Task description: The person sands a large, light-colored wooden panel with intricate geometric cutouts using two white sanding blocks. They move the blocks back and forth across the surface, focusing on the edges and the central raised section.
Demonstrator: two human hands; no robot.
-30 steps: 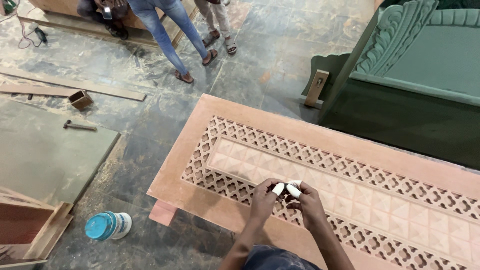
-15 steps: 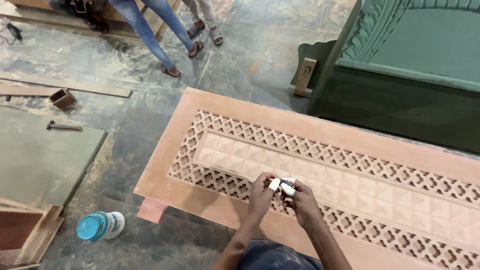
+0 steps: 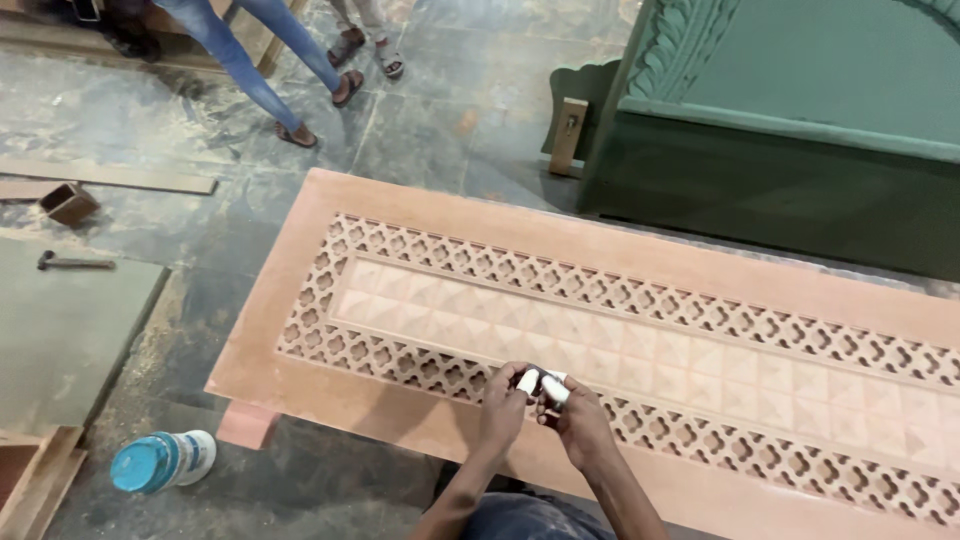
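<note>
— What do we have in our hands?

— Our left hand point(image 3: 502, 404) and right hand point(image 3: 577, 418) meet over the near edge of the carved wooden panel point(image 3: 640, 330). Both are closed on small white pieces point(image 3: 541, 383), one piece pinched in each; what the pieces are we cannot tell, they are too small.

— Where do those sit against the panel?

— Just above its near lattice border, at about 6 o'clock in our view, where the pierced pattern meets the raised diamond field. Whether they touch the wood we cannot tell.

— And around us?

— The panel runs from 9 o'clock down toward 4 o'clock. A blue-capped white jar point(image 3: 162, 461) lies on its side on the floor at 8 o'clock, near a pink block point(image 3: 246, 424) under the panel's corner. At 10 o'clock a hammer point(image 3: 72, 263) lies at the edge of a grey board point(image 3: 60, 330), with a small wooden box point(image 3: 68, 202) beyond it. At 1 o'clock stands a green carved piece of furniture point(image 3: 790, 130). At 11 o'clock we see other people's legs point(image 3: 262, 60) in jeans and sandals, well apart from us.
</note>
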